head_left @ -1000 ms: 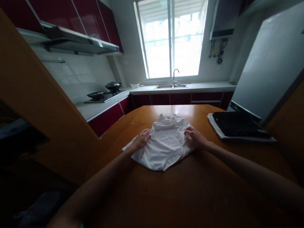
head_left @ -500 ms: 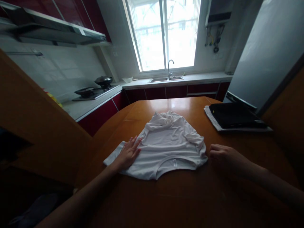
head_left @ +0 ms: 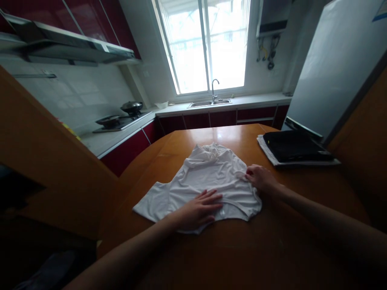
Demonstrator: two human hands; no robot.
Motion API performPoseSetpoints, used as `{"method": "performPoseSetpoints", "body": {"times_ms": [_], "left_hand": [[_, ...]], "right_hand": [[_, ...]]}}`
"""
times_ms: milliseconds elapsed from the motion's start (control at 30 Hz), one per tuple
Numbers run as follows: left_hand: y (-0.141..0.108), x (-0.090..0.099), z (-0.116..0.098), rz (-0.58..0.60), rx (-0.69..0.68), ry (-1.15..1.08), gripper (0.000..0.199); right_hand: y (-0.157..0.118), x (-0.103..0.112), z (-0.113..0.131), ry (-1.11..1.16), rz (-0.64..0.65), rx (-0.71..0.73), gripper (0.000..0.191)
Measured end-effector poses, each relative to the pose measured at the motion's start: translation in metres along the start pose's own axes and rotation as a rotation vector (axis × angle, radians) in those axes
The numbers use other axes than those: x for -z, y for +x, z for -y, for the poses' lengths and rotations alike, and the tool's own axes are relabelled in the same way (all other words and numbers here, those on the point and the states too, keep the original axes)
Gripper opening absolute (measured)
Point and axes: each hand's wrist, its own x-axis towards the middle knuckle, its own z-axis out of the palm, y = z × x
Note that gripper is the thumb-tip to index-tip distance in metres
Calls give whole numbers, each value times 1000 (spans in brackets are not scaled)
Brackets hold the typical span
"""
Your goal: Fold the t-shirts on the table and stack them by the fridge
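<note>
A white T-shirt (head_left: 199,173) lies spread on the wooden table (head_left: 145,161), its neckline toward me and its hem bunched at the far end. My left hand (head_left: 201,209) rests flat near the neckline, fingers spread and pressing on the cloth. At the shirt's right side, my right hand (head_left: 261,179) pinches the crumpled sleeve between closed fingers. The left sleeve (head_left: 151,199) is laid out flat to the side.
Folded dark and white clothes (head_left: 299,147) form a pile on the table's right side. Beyond the table are a counter with a sink (head_left: 208,103) and a stove (head_left: 117,122) with pans. A fridge (head_left: 335,68) stands at right.
My left hand has slid right from the left sleeve to the neckline. My right hand has moved forward and left from the table and taken hold of the right sleeve. The left sleeve lies flatter.
</note>
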Motion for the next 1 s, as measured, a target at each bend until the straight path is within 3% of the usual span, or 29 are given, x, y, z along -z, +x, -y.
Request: {"method": "performPoseSetpoints", "body": {"times_ms": [133,200,267,333,400,467,567,700,833,1000], "left_hand": [[-13,8,-22,115,-17,-149,58],[-14,20,-23,149,-33,-239,52],[-6,36,-8,81,-1,-293,42],[10,54,24,-131,118,-266,34],[32,69,68,-378,260,-160,30],[57,82,112,-461,360,-38,26],[90,90,157,-411,476,12,26],[111,89,180,-274,688,140,28],[105,93,202,-218,840,216,27],[85,123,238,-171,986,171,17]], "right_hand": [[-15,16,-37,26,-25,-148,21],[-27,28,-58,-33,75,-200,20],[-33,40,-70,-135,190,-241,20],[-24,49,-69,-216,214,-248,22],[0,53,-53,-231,140,-199,25],[36,49,-25,-168,61,-84,23],[99,26,20,-36,49,120,23],[162,-17,57,74,184,263,36],[197,-46,60,133,269,202,11],[235,-34,29,209,233,20,16]]}}
